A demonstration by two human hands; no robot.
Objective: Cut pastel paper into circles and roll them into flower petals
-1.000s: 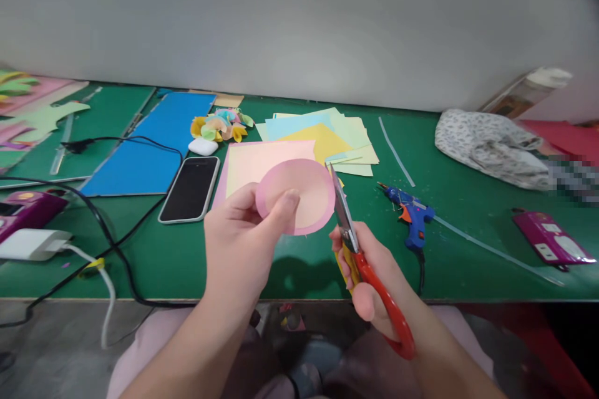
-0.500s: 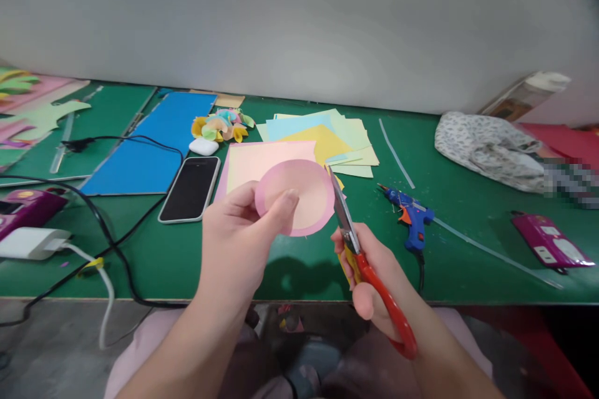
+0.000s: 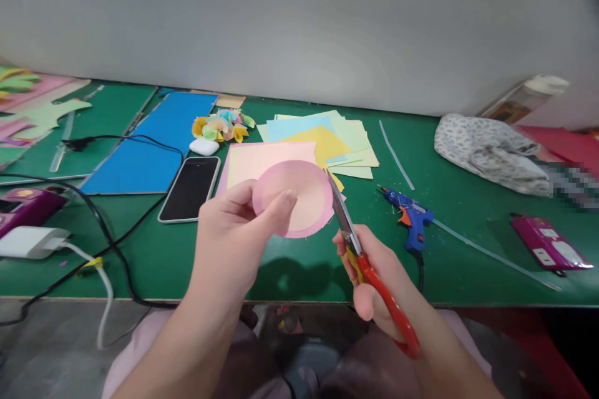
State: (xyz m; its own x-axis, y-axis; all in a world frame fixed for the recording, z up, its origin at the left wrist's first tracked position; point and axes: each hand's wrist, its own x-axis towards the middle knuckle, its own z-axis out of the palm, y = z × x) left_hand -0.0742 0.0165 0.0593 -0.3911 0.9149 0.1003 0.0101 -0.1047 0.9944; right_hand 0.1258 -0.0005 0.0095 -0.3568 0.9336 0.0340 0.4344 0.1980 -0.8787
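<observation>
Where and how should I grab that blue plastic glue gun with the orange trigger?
Probably by the blue handle, from the near side: the glue gun lies on its side, handle toward you, metal nozzle pointing away leftward.

No text, label or number is legible here.
</observation>
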